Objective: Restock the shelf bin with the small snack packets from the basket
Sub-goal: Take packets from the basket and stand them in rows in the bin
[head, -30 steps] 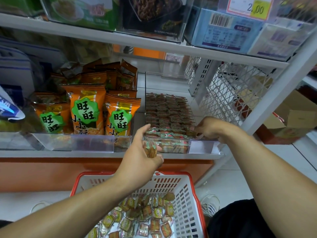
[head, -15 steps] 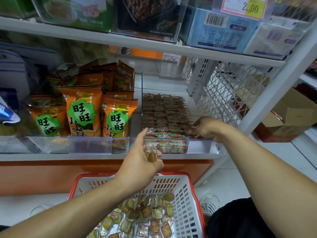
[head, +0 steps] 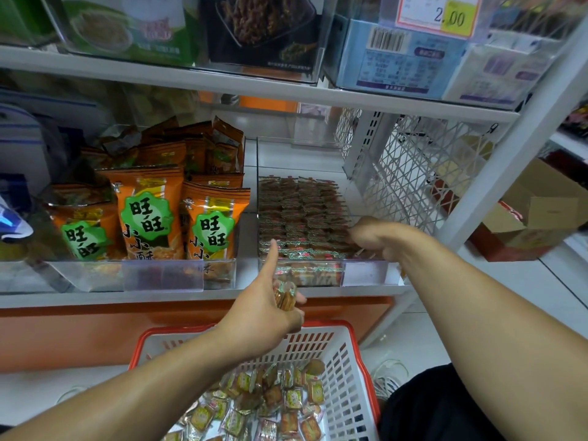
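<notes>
Left hand (head: 265, 308) grips a small stack of snack packets (head: 285, 296), thumb up; right hand (head: 369, 235) curled over packets inside the shelf bin (head: 366, 272).

Left hand hovers above the far rim of the basket (head: 346, 370), just in front of the bin's clear front wall, fingers wrapped round the stack. Right hand sits at the bin's near right corner, fingers bent down among the packed rows (head: 302, 214); whether it pinches a packet, cannot tell. Rows fill the bin from the front wall to about mid-depth. Loose packets (head: 270, 405) lie heaped in the white, red-rimmed basket, near centre. Left of the bin: orange snack bags (head: 149, 214) standing upright behind a clear divider. A price tag (head: 445, 14) hangs on the shelf above.
</notes>
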`<state>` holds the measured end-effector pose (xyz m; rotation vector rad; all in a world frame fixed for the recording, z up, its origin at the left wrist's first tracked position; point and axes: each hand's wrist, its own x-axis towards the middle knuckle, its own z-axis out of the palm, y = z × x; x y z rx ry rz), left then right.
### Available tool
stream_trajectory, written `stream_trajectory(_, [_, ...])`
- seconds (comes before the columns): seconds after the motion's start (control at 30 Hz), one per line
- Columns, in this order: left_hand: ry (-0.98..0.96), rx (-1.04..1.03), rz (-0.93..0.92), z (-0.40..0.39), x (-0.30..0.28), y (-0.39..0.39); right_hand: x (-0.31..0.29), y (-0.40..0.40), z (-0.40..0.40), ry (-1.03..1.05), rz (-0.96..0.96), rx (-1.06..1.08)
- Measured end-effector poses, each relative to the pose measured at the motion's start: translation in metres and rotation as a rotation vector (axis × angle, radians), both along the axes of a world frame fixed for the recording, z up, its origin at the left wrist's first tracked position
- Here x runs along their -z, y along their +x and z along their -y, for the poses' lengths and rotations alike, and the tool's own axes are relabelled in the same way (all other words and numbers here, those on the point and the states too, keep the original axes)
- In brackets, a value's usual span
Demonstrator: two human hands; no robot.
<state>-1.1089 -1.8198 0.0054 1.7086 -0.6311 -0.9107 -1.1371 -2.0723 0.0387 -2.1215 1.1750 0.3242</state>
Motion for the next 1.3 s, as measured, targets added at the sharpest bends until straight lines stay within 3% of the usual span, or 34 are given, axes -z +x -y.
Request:
stream_trajectory(0.13, [-0.049, -0.047, -0.096, -0.003, 0.001, 0.002, -0.011, -0.001, -0.009, -0.064, -0.059, -0.126])
stream_trajectory(0.2, [-0.133, -0.091, -0.268, -0.002, -0.002, 0.002, -0.021, -0.004, -0.016, -0.259, -0.082, -0.229])
stream_trajectory(0.27, [-0.237, -0.143, -0.496, -0.001, -0.009, 0.002, -0.035, -0.011, -0.030, -0.516, 0.079, -0.309])
stream_trajectory(0.3, [-0.282, -0.173, -0.599, -0.001, -0.014, 0.002, -0.041, -0.016, -0.040, -0.525, 0.246, -0.328])
stream_trajectory(0.37, [-0.351, -0.195, -0.775, -0.004, -0.025, 0.005, -0.053, -0.029, -0.065, -0.283, 0.523, -0.481])
stream_trajectory(0.43, [-0.403, -0.097, -0.913, -0.010, -0.032, 0.009, -0.058, -0.043, -0.091, -0.062, 0.531, -0.681])
stream_trajectory(0.53, [-0.492, 0.059, -1.039, -0.019, -0.034, 0.015, -0.052, -0.053, -0.112, -0.164, 0.460, -0.834])
stream_trajectory(0.77, [-0.439, 0.094, -1.021, -0.026, -0.027, 0.017, -0.044, -0.054, -0.107, -0.209, 0.600, -0.627])
stream_trajectory(0.9, [-0.441, 0.183, -1.087, -0.026, -0.025, 0.014, -0.041, -0.054, -0.112, -0.110, 0.656, -0.605])
stream_trajectory(1.13, [-0.406, 0.250, -1.044, -0.021, -0.034, 0.013, -0.040, -0.050, -0.123, -0.068, 0.478, -0.762])
stream_trajectory(1.3, [-0.412, 0.169, -0.921, -0.025, -0.035, 0.017, -0.046, -0.051, -0.113, -0.032, 0.607, -0.555])
